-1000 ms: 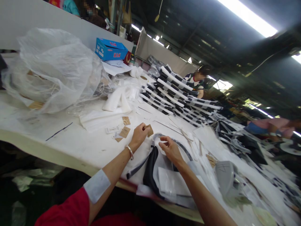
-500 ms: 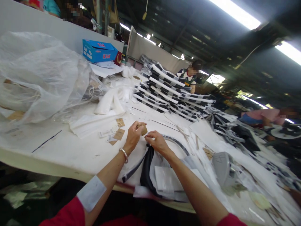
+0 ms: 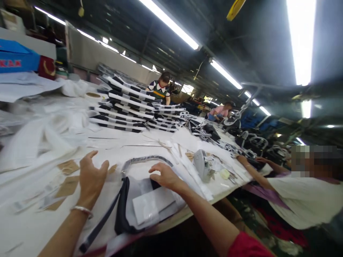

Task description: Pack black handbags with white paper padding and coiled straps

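Note:
My left hand [image 3: 92, 178] is above the table with fingers and thumb spread, holding nothing. Brown cardboard tags [image 3: 67, 186] lie just left of it, and one small brown tag [image 3: 112, 169] shows beside its thumb. My right hand [image 3: 165, 176] hovers at or over the top of a black handbag [image 3: 122, 210], thumb and forefinger apart with nothing visible between them; whether it touches the bag is unclear. The bag has a wrapped curved handle [image 3: 146, 159], a strap [image 3: 103, 219] trailing toward the table edge, and a white sheet [image 3: 152, 204] under clear plastic on its side.
Stacks of black-and-white checked pieces [image 3: 128, 103] stand at the back. A grey tape dispenser [image 3: 201, 164] is to the right. White wrapping [image 3: 40, 139] and a blue box [image 3: 18, 57] are at left. A co-worker [image 3: 302, 192] sits at the right; others are farther back.
My hands were close together at a brown tag above the bag; now they are apart, the left opened and the right lower over the bag. The view has swung right.

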`<control>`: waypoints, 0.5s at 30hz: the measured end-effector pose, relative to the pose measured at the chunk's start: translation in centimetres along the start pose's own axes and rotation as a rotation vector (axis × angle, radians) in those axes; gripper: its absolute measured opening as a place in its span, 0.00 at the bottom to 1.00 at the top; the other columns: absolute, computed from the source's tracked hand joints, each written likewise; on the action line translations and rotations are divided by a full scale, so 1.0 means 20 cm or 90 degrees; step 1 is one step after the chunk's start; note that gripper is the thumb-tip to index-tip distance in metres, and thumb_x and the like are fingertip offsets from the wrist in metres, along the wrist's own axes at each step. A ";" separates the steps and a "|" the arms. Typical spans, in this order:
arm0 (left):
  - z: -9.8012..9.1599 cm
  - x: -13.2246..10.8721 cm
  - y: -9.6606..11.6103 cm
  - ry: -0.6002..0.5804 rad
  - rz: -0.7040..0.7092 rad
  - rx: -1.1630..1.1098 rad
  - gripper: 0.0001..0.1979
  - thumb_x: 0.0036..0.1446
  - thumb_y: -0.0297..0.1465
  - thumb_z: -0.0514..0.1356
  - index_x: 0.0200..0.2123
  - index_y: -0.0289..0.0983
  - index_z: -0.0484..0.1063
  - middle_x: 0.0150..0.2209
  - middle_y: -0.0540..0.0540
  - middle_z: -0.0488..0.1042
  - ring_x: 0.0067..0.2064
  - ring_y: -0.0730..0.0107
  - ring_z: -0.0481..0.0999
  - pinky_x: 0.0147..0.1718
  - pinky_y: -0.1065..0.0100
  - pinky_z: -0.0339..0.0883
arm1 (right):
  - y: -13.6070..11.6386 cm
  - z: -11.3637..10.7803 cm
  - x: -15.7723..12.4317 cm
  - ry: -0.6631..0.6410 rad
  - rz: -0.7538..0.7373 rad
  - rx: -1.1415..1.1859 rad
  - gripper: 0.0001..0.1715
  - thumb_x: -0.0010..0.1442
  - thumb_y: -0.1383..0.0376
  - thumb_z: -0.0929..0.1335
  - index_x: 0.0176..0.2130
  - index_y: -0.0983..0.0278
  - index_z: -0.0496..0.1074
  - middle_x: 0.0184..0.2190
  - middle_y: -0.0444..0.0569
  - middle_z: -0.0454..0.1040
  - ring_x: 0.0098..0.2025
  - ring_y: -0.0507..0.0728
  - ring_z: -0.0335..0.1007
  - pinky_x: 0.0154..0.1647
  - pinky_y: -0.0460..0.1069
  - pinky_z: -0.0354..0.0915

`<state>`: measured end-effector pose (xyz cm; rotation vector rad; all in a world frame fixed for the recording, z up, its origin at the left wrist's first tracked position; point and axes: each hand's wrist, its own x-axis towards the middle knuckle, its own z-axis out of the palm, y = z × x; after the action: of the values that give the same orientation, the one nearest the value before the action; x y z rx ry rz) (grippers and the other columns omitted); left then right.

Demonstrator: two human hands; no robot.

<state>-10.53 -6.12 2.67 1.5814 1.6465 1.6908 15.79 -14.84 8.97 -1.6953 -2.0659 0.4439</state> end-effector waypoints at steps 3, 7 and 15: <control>0.02 -0.01 -0.01 -0.018 0.148 0.043 0.23 0.56 0.42 0.52 0.49 0.34 0.67 0.55 0.34 0.69 0.61 0.46 0.64 0.62 0.46 0.56 | 0.16 -0.14 -0.21 0.080 0.091 -0.060 0.11 0.57 0.66 0.70 0.43 0.60 0.78 0.47 0.50 0.76 0.53 0.59 0.68 0.59 0.54 0.59; 0.08 -0.02 -0.07 -0.181 0.249 0.074 0.21 0.54 0.44 0.52 0.46 0.38 0.71 0.50 0.39 0.75 0.60 0.49 0.68 0.61 0.51 0.58 | 0.33 -0.20 -0.41 0.121 0.156 -0.070 0.13 0.60 0.63 0.68 0.45 0.61 0.76 0.49 0.51 0.75 0.54 0.59 0.68 0.59 0.54 0.58; 0.10 -0.04 -0.07 -0.458 0.204 0.144 0.21 0.51 0.46 0.52 0.36 0.41 0.78 0.41 0.43 0.81 0.44 0.51 0.80 0.47 0.58 0.71 | 0.32 -0.14 -0.46 0.158 0.200 -0.051 0.14 0.59 0.63 0.67 0.46 0.61 0.75 0.49 0.51 0.75 0.53 0.58 0.68 0.57 0.52 0.60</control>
<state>-9.22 -5.37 0.56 2.3004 1.2732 0.8669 24.15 -22.64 7.04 -2.0201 -1.6693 0.2308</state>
